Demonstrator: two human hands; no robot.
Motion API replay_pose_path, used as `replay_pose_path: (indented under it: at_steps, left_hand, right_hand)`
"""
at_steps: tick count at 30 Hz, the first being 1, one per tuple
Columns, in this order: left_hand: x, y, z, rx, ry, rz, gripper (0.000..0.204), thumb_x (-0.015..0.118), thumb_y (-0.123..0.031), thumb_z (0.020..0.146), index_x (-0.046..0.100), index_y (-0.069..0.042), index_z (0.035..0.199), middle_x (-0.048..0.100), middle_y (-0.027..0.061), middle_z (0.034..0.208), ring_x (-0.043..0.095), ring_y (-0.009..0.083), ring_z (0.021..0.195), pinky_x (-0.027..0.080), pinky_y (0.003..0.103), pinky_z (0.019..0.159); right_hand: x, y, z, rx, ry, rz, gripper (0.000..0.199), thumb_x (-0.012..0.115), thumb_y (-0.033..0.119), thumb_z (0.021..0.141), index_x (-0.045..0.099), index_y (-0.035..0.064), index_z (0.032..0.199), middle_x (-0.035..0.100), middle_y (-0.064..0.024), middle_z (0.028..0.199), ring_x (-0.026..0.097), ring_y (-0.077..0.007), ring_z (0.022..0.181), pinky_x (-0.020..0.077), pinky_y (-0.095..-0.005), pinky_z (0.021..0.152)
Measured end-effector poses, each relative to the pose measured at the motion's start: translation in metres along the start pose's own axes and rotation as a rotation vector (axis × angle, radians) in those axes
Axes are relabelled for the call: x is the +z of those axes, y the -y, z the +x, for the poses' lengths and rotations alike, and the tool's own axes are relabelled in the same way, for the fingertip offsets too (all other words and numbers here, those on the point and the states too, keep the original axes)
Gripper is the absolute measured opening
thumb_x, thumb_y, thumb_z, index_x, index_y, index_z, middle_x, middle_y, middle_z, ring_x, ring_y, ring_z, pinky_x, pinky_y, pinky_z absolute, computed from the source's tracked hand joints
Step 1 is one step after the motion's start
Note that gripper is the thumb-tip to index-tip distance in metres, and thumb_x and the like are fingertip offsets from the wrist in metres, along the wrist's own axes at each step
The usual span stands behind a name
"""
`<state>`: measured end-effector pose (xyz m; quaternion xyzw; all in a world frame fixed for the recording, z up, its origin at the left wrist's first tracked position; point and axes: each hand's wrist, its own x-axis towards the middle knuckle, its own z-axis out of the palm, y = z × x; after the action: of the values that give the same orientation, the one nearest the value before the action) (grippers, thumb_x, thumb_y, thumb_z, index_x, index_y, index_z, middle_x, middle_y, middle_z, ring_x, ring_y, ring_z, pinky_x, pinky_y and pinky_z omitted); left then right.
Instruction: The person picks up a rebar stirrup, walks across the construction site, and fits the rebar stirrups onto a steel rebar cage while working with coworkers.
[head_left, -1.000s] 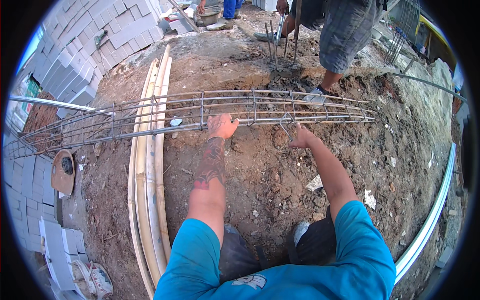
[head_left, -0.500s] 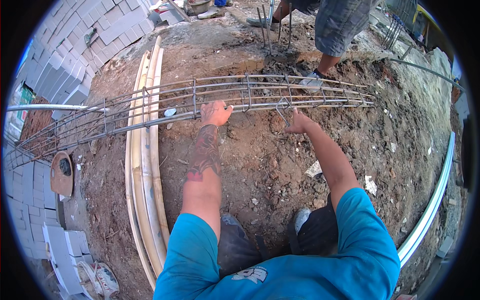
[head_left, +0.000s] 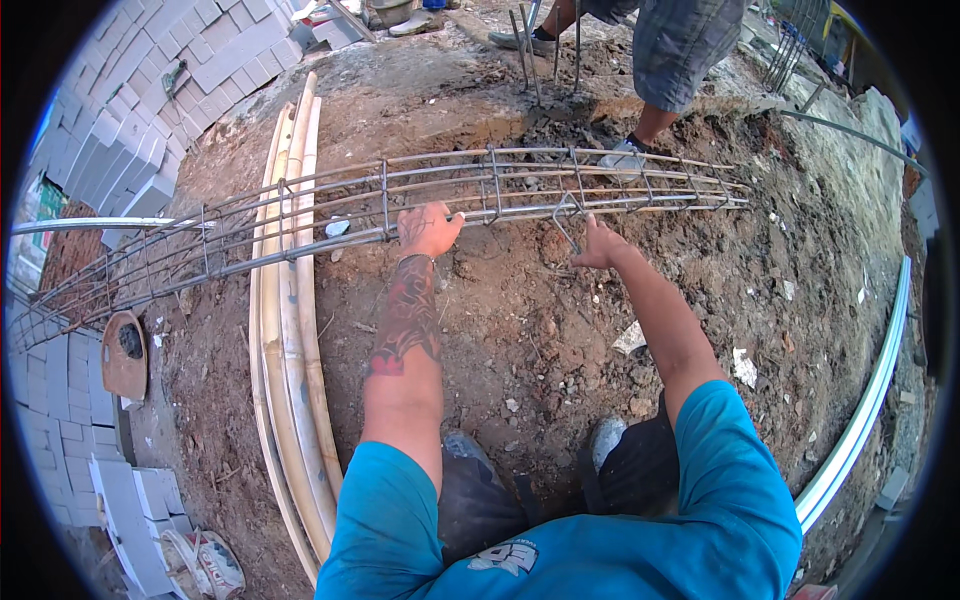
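Both hands have slid rightward along the rebar cage since a second ago. Left hand grips its near bar; right hand seems closed on a loose stirrup, though the fingers are unclear. Rusty, long, the cage lies across dirt, over bamboo poles. Beyond stands another person's leg.

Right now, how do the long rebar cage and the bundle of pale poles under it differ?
The rebar cage is open grey metal, long bars tied by stirrups; the pale poles are solid, smooth and yellowish. The cage runs left to right and both hands, left hand and right hand, are on it; the poles run toward the person, untouched, flat on the dirt. Both are long and slender.
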<state>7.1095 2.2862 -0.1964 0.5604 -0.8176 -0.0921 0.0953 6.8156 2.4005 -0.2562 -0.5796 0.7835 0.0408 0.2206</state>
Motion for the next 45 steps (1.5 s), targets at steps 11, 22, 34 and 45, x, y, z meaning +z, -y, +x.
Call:
replay_pose_path:
  at_steps: [11,22,34,45]
  left_hand:
    - [-0.002,-0.003,0.0,-0.008,0.01,-0.003,0.044,0.056,-0.048,0.079,0.067,-0.01,0.098,0.066,0.0148,0.097,0.059,0.0299,0.099,0.034,0.041,0.094]
    - [-0.005,-0.006,-0.001,-0.042,0.018,-0.002,0.044,0.056,-0.047,0.078,0.068,-0.01,0.099,0.066,0.0153,0.098,0.059,0.0297,0.1,0.034,0.04,0.096]
    - [-0.005,-0.006,-0.001,-0.057,0.043,-0.022,0.043,0.057,-0.047,0.079,0.067,-0.01,0.099,0.064,0.0145,0.104,0.056,0.0292,0.105,0.032,0.041,0.096]
    - [-0.001,0.0,-0.002,-0.018,0.026,-0.038,0.044,0.055,-0.047,0.081,0.065,-0.01,0.101,0.063,0.0139,0.106,0.055,0.0292,0.105,0.031,0.042,0.096]
  right_hand:
    - [-0.002,-0.012,-0.004,-0.112,-0.166,-0.022,0.096,0.066,0.048,0.069,0.024,-0.0082,0.135,0.04,-0.0277,0.132,0.046,-0.0373,0.118,0.038,-0.0406,0.1]
    - [0.003,-0.001,-0.002,-0.085,-0.12,0.048,0.097,0.065,0.045,0.07,0.019,-0.0107,0.136,0.034,-0.0298,0.135,0.042,-0.0378,0.122,0.0363,-0.0385,0.103]
    - [-0.001,-0.006,-0.002,-0.072,-0.102,0.039,0.1,0.066,0.047,0.067,0.022,-0.0134,0.134,0.038,-0.0315,0.132,0.045,-0.0385,0.119,0.0385,-0.0389,0.1]
    - [-0.005,-0.003,-0.003,-0.058,-0.065,-0.04,0.102,0.067,0.05,0.068,0.021,-0.0111,0.135,0.04,-0.0293,0.131,0.048,-0.0367,0.117,0.0408,-0.0382,0.099]
